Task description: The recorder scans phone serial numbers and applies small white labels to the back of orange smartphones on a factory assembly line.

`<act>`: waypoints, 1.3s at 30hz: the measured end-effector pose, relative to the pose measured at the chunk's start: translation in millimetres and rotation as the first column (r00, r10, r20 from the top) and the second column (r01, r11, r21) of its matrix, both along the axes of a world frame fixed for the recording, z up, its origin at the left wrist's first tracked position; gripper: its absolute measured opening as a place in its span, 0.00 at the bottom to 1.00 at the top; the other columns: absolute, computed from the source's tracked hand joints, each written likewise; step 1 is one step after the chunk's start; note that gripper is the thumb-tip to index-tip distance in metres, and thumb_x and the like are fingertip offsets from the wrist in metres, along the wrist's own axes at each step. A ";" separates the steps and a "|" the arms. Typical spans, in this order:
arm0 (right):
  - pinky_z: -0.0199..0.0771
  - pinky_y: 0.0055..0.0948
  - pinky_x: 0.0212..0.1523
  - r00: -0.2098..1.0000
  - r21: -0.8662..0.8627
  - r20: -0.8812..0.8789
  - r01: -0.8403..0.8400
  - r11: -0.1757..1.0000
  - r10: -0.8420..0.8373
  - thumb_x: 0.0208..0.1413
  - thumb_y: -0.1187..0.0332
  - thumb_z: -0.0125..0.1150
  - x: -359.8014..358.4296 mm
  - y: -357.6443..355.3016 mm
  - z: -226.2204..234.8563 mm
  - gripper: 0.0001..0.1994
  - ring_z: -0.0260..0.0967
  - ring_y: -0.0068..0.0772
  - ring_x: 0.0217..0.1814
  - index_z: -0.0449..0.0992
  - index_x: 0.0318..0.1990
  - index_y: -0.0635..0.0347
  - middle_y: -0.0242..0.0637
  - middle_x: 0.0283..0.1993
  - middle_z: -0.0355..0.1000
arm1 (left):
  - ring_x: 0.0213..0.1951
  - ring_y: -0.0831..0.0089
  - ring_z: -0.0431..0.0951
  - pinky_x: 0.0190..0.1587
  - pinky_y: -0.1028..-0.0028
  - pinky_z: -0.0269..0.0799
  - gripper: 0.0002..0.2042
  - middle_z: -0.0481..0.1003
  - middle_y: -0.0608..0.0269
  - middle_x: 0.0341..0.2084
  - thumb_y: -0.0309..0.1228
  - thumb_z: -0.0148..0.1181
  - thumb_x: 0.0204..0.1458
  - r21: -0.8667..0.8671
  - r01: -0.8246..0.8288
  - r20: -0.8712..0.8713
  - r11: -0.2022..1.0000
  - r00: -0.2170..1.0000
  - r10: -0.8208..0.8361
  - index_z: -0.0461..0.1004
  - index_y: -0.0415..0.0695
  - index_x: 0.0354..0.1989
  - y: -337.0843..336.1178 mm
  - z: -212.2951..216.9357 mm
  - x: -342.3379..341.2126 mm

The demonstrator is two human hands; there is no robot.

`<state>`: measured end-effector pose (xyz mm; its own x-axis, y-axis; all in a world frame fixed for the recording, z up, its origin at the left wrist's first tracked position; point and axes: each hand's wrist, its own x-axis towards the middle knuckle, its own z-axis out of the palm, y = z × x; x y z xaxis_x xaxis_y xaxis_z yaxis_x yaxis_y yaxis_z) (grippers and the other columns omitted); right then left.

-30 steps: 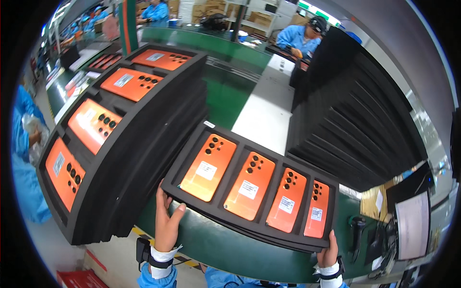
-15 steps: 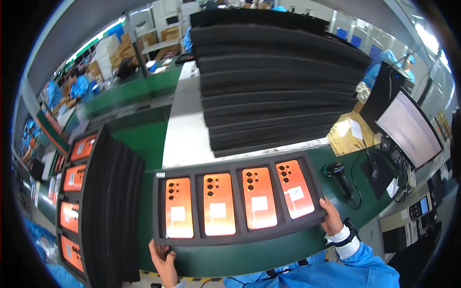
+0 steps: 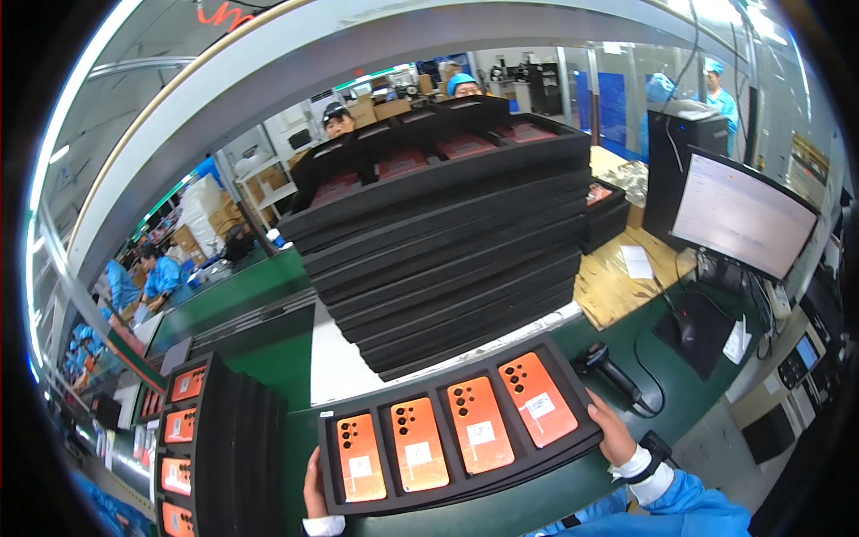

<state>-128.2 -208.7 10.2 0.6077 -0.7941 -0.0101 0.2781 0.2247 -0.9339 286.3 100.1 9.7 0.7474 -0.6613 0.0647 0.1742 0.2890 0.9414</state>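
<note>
I hold a black foam tray [image 3: 465, 488] by both short ends, low in the middle of the head view. Several orange phone backs [image 3: 479, 424] lie side by side in its pockets, each with a small white label. My left hand [image 3: 314, 483] grips the tray's left end, my right hand [image 3: 614, 431] grips its right end. Both wrists wear white cuffs and blue sleeves. Right behind the tray rises a tall stack of black foam trays [image 3: 447, 242].
A second stack of black trays [image 3: 224, 447] with orange phone backs stands at the left. A handheld scanner [image 3: 607, 370], a monitor [image 3: 743, 215] and a mouse on a pad [image 3: 693, 327] sit at the right on the green bench [image 3: 268, 295]. Other people work behind.
The view has swung further right and up, so the tall stack now fills the middle and the monitor is closer. The tray stays gripped in both hands, tilted slightly up at the right.
</note>
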 end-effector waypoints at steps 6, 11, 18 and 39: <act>0.44 0.31 0.75 0.992 -0.275 -0.079 0.076 0.958 -0.102 0.69 0.56 0.40 1.7 8.2 -5.9 0.33 0.50 0.39 0.77 0.51 0.73 0.71 0.48 0.75 0.55 | 0.59 0.64 0.73 0.63 0.65 0.67 0.26 0.70 0.55 0.61 0.40 0.44 0.67 -0.118 0.065 -0.248 0.991 0.964 -0.093 0.59 0.41 0.70 -12.2 1.1 -3.6; 0.50 0.33 0.73 0.946 -0.344 -0.119 0.245 0.906 -0.301 0.66 0.47 0.42 14.1 19.4 -10.9 0.37 0.59 0.41 0.72 0.59 0.70 0.73 0.51 0.69 0.64 | 0.62 0.63 0.70 0.65 0.66 0.64 0.32 0.67 0.53 0.64 0.41 0.50 0.62 -0.124 0.095 -0.181 0.988 0.977 -0.116 0.55 0.40 0.72 -10.3 -1.7 -4.3; 0.59 0.36 0.67 0.934 -0.376 -0.207 0.200 0.905 -0.292 0.67 0.46 0.40 16.8 17.1 -20.6 0.37 0.66 0.43 0.66 0.63 0.66 0.76 0.52 0.63 0.70 | 0.67 0.68 0.64 0.69 0.70 0.58 0.29 0.62 0.54 0.69 0.34 0.52 0.64 0.106 0.031 -0.196 0.994 0.981 -0.010 0.58 0.36 0.71 -6.1 4.4 17.3; 0.56 0.39 0.73 0.856 -0.556 -0.413 0.035 0.830 -0.312 0.74 0.52 0.35 2.6 -11.1 -28.3 0.30 0.59 0.52 0.71 0.57 0.71 0.69 0.58 0.73 0.57 | 0.53 0.69 0.77 0.57 0.71 0.72 0.17 0.76 0.55 0.53 0.31 0.57 0.62 0.544 -0.710 -0.014 0.446 0.524 0.851 0.73 0.40 0.58 180.0 -31.0 -409.0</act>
